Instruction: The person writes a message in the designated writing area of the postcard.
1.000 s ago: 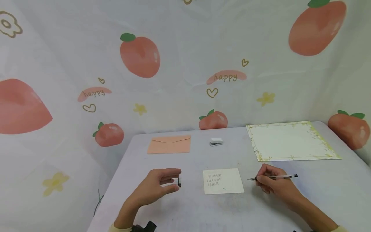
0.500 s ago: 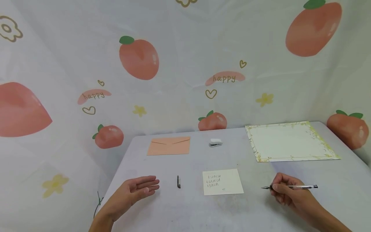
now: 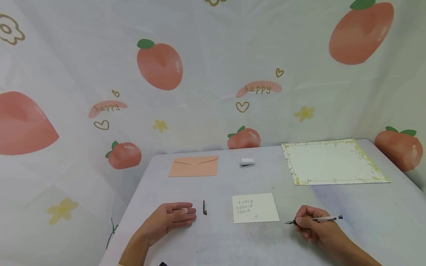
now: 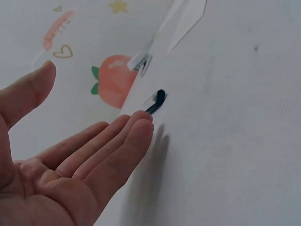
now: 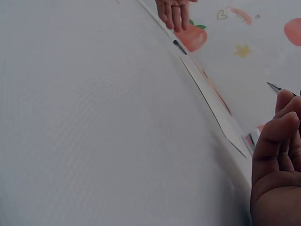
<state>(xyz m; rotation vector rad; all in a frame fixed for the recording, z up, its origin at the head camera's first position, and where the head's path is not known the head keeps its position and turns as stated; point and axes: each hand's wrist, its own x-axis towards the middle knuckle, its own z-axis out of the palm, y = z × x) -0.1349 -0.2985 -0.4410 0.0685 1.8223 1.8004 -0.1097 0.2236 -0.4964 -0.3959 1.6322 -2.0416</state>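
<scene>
In the head view my right hand [image 3: 314, 227] pinches an uncapped pen [image 3: 327, 218], its tip pointing left, just right of a small white card [image 3: 255, 208] with handwritten lines. My left hand [image 3: 171, 220] hovers over the left part of the table with extended fingers and holds nothing. Just beyond its fingertips lies a black pen cap [image 3: 205, 207]. From the left wrist camera, the cap [image 4: 157, 101] shows past the fingertips, and the palm is visible with the thumb spread away. The right wrist view catches the pen tip [image 5: 273, 86] above curled fingers.
A peach-coloured envelope [image 3: 193, 166] lies at the back left of the table. A small white stapler [image 3: 247, 163] sits at the back middle. A large sheet with a floral border [image 3: 334, 162] lies at the back right. Behind hangs a fruit-patterned cloth [image 3: 206, 66].
The left hand drew away left from the cap, leaving it on the table, then came partly back. The right hand went right with the pen, then back left and slightly lower.
</scene>
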